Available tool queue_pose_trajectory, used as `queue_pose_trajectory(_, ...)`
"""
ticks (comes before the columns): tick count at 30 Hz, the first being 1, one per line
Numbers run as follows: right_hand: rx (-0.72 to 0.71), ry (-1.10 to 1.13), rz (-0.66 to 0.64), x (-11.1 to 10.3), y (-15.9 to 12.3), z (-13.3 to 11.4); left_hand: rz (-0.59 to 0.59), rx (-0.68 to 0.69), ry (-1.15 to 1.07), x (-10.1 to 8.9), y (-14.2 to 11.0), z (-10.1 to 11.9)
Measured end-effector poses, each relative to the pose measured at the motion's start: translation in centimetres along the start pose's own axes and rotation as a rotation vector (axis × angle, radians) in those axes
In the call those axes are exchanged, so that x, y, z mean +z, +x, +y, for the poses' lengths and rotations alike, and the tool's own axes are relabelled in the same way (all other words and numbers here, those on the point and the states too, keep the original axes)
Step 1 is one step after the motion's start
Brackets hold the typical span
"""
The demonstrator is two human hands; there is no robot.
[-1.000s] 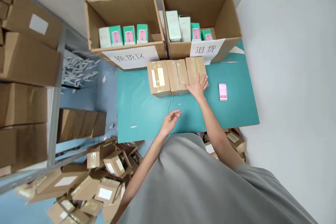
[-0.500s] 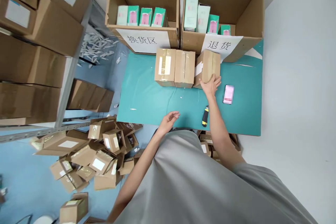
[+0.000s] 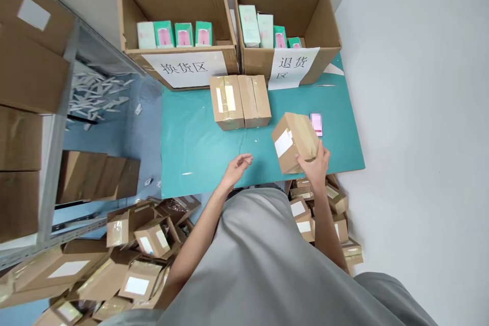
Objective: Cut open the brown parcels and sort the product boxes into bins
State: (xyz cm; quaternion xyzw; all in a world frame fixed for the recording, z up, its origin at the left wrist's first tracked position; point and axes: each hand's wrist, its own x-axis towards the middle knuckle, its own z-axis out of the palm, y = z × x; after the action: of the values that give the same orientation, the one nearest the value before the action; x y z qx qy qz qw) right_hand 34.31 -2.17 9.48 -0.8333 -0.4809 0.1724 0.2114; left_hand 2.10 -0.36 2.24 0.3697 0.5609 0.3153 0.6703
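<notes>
My right hand [image 3: 315, 167] grips the lower right end of a taped cardboard box [image 3: 295, 142], which is tilted and has a white label on its left side. Over the table's front edge, my left hand [image 3: 237, 169] is held with its fingers apart and nothing in them. Two more taped cardboard boxes stand side by side farther back: one with pale labels [image 3: 226, 102], the other plain on its visible faces [image 3: 254, 101]. A phone [image 3: 316, 124] lies on the green table [image 3: 191, 142], just beyond the held box. The yellow-black cutter seen earlier is hidden now.
Two large open cartons with paper signs stand at the back, a left carton [image 3: 130, 56] and a right carton [image 3: 328, 53], holding green and white packages. Opened boxes [image 3: 137, 285] pile up on the floor at left, others [image 3: 305, 214] at right. A shelf [image 3: 53, 173] stands left.
My right hand has taken the rightmost box from beside the other two and brought it toward me, tilting it. The view has shifted. My left hand stays near the table's front edge.
</notes>
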Motion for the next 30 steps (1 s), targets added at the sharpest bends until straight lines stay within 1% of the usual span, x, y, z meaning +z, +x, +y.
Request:
queue_pose_trajectory(2,-0.078,-0.012,-0.033,0.2,-2.3,-0.5,0.026,0.005,0.001,-2.2,0.3,-0.4)
queue_pose_trajectory(4,-0.193,-0.020,-0.095,1.3,-4.1,-1.7,0.085,0.016,0.007,-4.3,0.7,-1.1)
queue_pose_trajectory(6,-0.333,-0.028,-0.184,3.1,-5.6,-3.4,0.186,0.045,0.020,-6.3,0.9,-1.8)
queue_pose_trajectory(9,-0.600,-0.079,-0.359,6.4,-7.6,-6.8,0.370,0.124,0.062,-9.5,0.9,-3.0)
queue_pose_trajectory(11,-0.777,-0.135,-0.459,8.3,-8.6,-9.1,0.492,0.168,0.122,-11.8,0.3,-4.0)
queue_pose_trajectory(13,-0.920,-0.179,-0.524,10.0,-9.4,-11.1,0.584,0.179,0.188,-14.2,-0.8,-5.1)
queue_pose_trajectory(15,-1.026,-0.201,-0.567,11.3,-9.7,-12.4,0.634,0.171,0.222,-16.3,-2.2,-6.3)
queue_pose_trajectory(17,-1.097,-0.206,-0.599,12.5,-9.5,-12.8,0.650,0.167,0.235,-17.5,-3.4,-7.5)
queue_pose_trajectory(18,-1.113,-0.205,-0.612,13.1,-9.3,-12.6,0.653,0.164,0.240,-17.8,-3.9,-8.0)
queue_pose_trajectory(20,-1.107,-0.206,-0.637,14.3,-8.8,-11.8,0.644,0.145,0.259,-17.7,-4.5,-8.9)
queue_pose_trajectory(22,-1.068,-0.209,-0.665,15.3,-8.3,-10.5,0.604,0.133,0.283,-17.0,-4.7,-9.6)
queue_pose_trajectory(24,-1.025,-0.190,-0.685,16.2,-8.1,-9.0,0.557,0.150,0.308,-16.4,-4.9,-10.1)
queue_pose_trajectory(26,-0.977,-0.144,-0.671,16.8,-8.1,-7.5,0.511,0.172,0.316,-16.2,-5.1,-10.5)
queue_pose_trajectory(28,-0.881,-0.088,-0.605,17.4,-8.5,-6.0,0.441,0.170,0.301,-16.7,-5.4,-10.9)
queue_pose_trajectory(30,-0.706,-0.031,-0.520,18.1,-9.3,-4.4,0.355,0.161,0.295,-17.6,-5.8,-11.6)
